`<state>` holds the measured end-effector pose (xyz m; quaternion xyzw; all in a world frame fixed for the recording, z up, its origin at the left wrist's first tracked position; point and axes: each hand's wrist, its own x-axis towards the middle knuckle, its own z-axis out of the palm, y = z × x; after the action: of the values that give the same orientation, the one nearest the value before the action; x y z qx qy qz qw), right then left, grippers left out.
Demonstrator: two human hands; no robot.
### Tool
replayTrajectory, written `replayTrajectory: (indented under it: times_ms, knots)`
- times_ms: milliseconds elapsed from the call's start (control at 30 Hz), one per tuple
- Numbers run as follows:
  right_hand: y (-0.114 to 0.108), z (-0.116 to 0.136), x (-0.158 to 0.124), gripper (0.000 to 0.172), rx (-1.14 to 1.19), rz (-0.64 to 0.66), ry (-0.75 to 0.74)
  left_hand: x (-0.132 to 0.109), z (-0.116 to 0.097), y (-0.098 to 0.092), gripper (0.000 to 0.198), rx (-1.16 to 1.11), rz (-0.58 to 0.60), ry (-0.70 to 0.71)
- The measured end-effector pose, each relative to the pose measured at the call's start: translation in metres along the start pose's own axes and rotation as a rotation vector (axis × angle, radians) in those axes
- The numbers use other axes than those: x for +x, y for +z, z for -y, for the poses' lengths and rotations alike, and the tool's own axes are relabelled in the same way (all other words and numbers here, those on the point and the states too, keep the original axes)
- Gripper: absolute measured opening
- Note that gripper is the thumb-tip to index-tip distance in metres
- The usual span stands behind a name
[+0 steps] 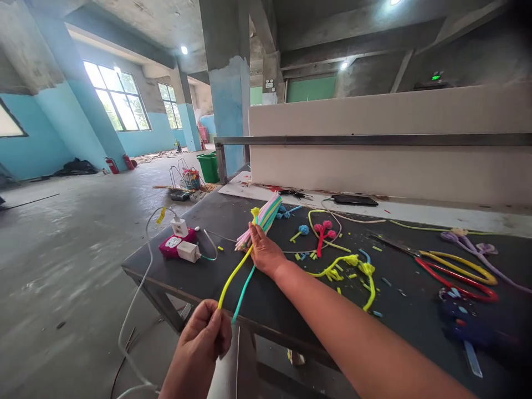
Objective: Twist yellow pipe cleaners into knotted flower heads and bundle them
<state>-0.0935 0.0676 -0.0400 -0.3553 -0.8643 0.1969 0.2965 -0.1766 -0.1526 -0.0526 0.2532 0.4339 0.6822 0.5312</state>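
My left hand [203, 332] is closed in a pinch on the lower end of a yellow pipe cleaner [235, 272], off the table's front edge. That stem runs up to my right hand [266, 252], whose fingers close on it near a small yellow knob [255, 211]. Just beyond the right hand lies a bundle of pink, white, green and yellow pipe cleaners [270, 213]. A teal pipe cleaner [244, 291] hangs from under the right hand past the table edge. Right of it sit twisted pieces: a red one [322, 235], a blue-topped one [301, 231] and a yellow one [353, 263].
Scissors [440, 266] with red and yellow handles lie at right, beside a dark blue glue gun [465, 321]. A magenta power strip [178, 245] with white plugs and a cable occupies the left corner. A black phone [354, 200] lies at the back. Cut bits litter the black table [291, 310].
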Motion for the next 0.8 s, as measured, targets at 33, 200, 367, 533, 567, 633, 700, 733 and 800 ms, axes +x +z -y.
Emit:
replayTrajectory:
  times_ms: [33,200,367,533,567,633,700,733,800]
  knots:
    - [-0.009,-0.002,0.001,0.081,0.029,-0.008,-0.009,0.001,0.002,0.000,0.029,0.005,0.014,0.011]
    - [-0.066,0.009,-0.019,0.069,0.157,-0.165,0.029,0.004,0.010,0.006,0.027,-0.103,0.007,-0.046]
    - [-0.074,0.050,-0.090,0.024,0.459,-0.245,0.074,0.005,0.008,0.017,0.026,-0.242,0.028,-0.079]
    - [-0.037,0.063,-0.123,0.033,0.378,0.054,-0.242,0.007,-0.007,0.030,0.024,-0.298,0.065,-0.043]
    - [-0.032,0.061,-0.121,0.035,0.337,0.096,-0.281,0.007,-0.011,0.031,0.024,-0.298,0.073,-0.029]
    - [-0.029,0.058,-0.115,0.028,0.220,0.154,-0.342,0.008,-0.016,0.034,0.024,-0.289,0.074,-0.008]
    - [-0.029,0.055,-0.107,0.016,0.087,0.179,-0.385,0.007,-0.017,0.035,0.025,-0.250,0.045,-0.005]
    - [-0.030,0.053,-0.104,0.012,0.026,0.185,-0.396,0.004,-0.016,0.036,0.026,-0.216,0.028,-0.011]
    - [-0.029,0.049,-0.100,0.011,-0.052,0.173,-0.401,-0.005,-0.012,0.036,0.029,-0.133,0.036,-0.045]
